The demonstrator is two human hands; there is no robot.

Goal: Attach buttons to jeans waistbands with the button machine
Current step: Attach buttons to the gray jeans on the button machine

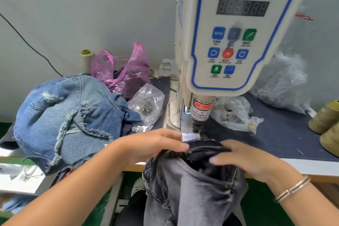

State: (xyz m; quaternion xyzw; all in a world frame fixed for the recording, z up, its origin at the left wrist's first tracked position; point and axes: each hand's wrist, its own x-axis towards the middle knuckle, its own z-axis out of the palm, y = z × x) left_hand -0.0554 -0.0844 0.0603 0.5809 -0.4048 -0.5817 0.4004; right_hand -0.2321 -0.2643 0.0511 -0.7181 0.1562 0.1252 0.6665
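Note:
A white servo button machine stands at the table's middle, its punch head pointing down. Just in front of the punch lies the dark waistband of a pair of grey jeans, which hang over the table's front edge. My left hand pinches the waistband's left end, thumb on top of the fabric. My right hand grips its right side, fingers curled over the band. A small white label shows at the waistband under the punch.
A pile of blue ripped jeans lies to the left. A clear bag of metal buttons and a pink plastic bag sit behind it. More clear bags are right of the machine, with thread cones at the far right.

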